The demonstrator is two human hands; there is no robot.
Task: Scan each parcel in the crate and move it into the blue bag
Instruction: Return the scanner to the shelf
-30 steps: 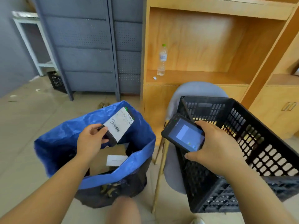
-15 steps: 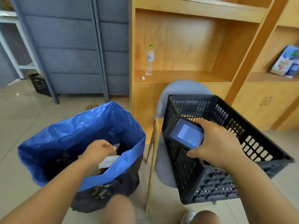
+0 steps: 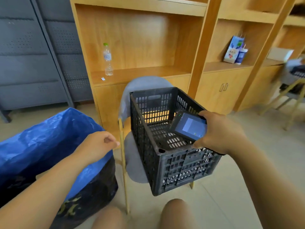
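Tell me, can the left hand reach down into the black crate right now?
Probably yes. The left hand holds nothing and hovers just beside the crate, whose top is open. The right hand grips the scanner over the crate's right side, leaving the left side free.
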